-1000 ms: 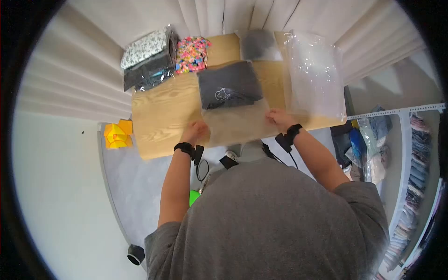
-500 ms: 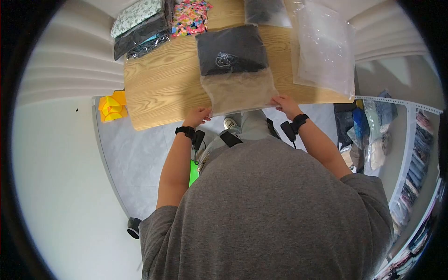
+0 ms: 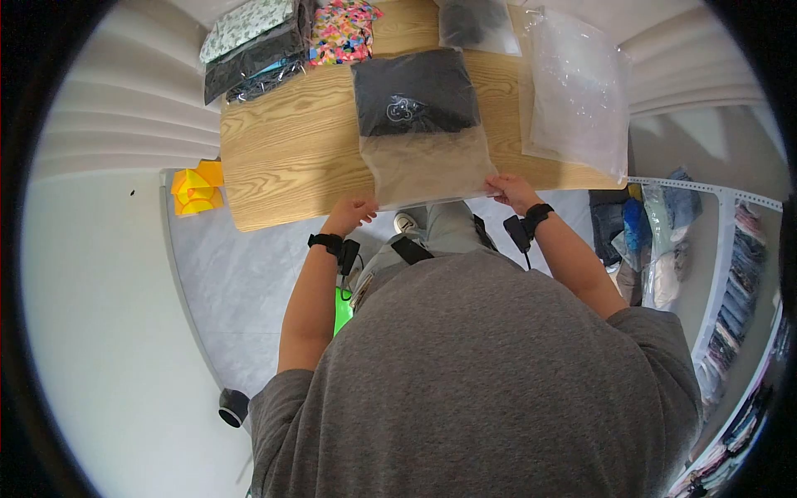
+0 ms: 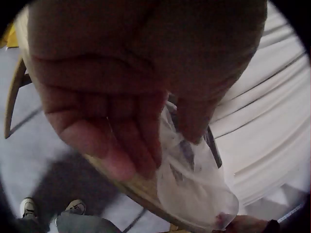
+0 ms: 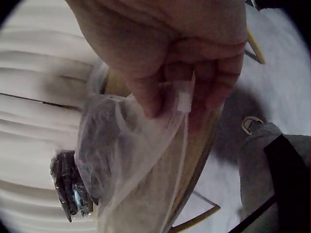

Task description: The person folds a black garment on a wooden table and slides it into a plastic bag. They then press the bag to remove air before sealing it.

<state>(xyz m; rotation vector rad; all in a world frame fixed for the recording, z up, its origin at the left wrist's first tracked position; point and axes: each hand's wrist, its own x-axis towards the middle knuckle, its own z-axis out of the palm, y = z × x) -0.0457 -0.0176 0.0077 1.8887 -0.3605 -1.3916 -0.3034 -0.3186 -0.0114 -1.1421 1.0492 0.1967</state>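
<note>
A frosted, see-through zip bag (image 3: 427, 170) lies on the wooden table with its mouth at the near edge. Folded dark clothing (image 3: 415, 95) with a white outline drawing fills its far half. My right hand (image 3: 513, 192) pinches the right corner of the mouth, thumb over the film, beside a small white zip slider (image 5: 184, 101) in the right wrist view. At the left corner is my left hand (image 3: 350, 216), its fingers curled and the film (image 4: 187, 174) passing between thumb and fingers in the left wrist view.
At the back left sit a stack of bagged garments (image 3: 257, 50) and a colourful patterned bundle (image 3: 342, 31). Another bag with dark contents (image 3: 477, 25) lies at the back, with clear bags (image 3: 577, 91) on the right. Shelving (image 3: 721, 241) with clothes stands at the right.
The head view has tilted down, so the table sits higher in it. The bag's mouth has come to the table's near edge, and both hands have moved to its corners.
</note>
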